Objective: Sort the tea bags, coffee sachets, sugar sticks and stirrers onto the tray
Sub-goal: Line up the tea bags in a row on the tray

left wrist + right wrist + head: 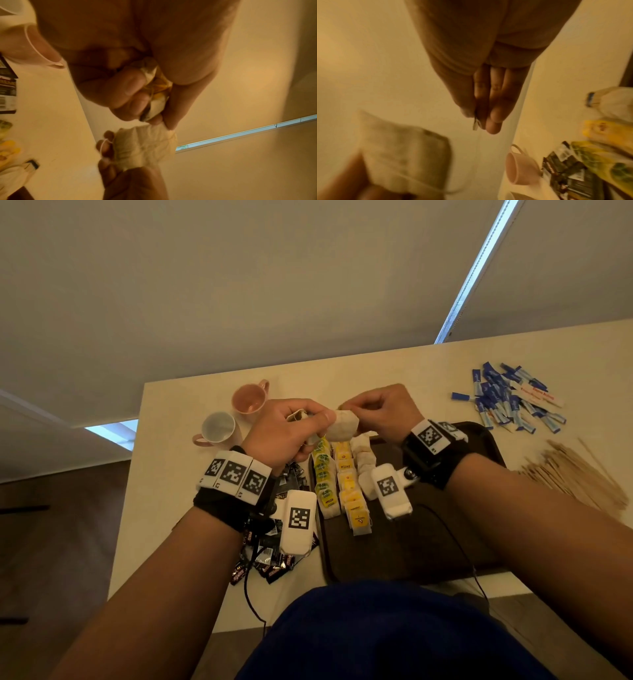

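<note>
Left hand: the left hand is raised above the far edge of the dark brown plastic tray; thumb and forefinger pinch one end of a plain white paper tea bag, and the curled remaining fingers clutch a small bundle of further tea bags.
Right hand: the right hand pinches a small paper tag between thumb and fingers, just right of the white tea bag; whether the tag's string is taut cannot be told.
Tray contents: three rows lie on the left part of the tray: green-labelled tea bags, yellow-labelled tea bags, and plain white tea bags.
Coffee sachets: dark coffee sachets are heaped on the pale table, left of the tray.
Sugar sticks: blue-and-white sugar sticks are piled at far right.
Stirrers: thin wooden stirrers lie right of the tray.
Mugs: a pink mug and a white-lined pink mug stand at far left.
</note>
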